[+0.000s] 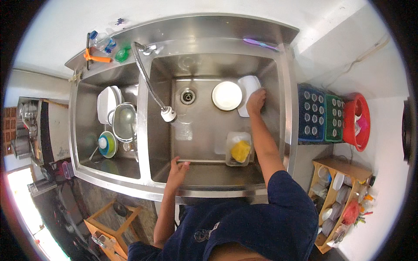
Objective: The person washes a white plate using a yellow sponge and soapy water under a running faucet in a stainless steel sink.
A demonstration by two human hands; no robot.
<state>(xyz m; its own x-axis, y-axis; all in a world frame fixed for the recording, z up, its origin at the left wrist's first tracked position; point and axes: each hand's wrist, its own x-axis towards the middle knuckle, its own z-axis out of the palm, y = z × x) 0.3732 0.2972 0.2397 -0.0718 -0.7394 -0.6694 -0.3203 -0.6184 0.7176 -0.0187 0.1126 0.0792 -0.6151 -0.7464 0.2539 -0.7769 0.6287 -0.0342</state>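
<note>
My right hand (256, 101) is at the right edge of a white plate (247, 85) in the large stainless steel sink basin (209, 130); its fingertips are partly hidden. A round white bowl (227, 96) sits against the plate's left side. My left hand (178, 173) hangs over the basin's front edge with fingers apart, holding nothing. Nearer to me, a clear plastic container (231, 140) holds a yellow sponge or cloth (241, 151). Above the basin hangs a flexible metal faucet (143, 70) with a white spray head (168, 114), and water seems to fall from it.
The left basin holds white plates (107, 103), a metal bowl (124, 121) and a stack of small bowls (107, 143). A purple brush (259, 43) lies on the back ledge. Glass crates (311, 114) and a red basin (356, 122) stand right, above a wooden dish rack (339, 199).
</note>
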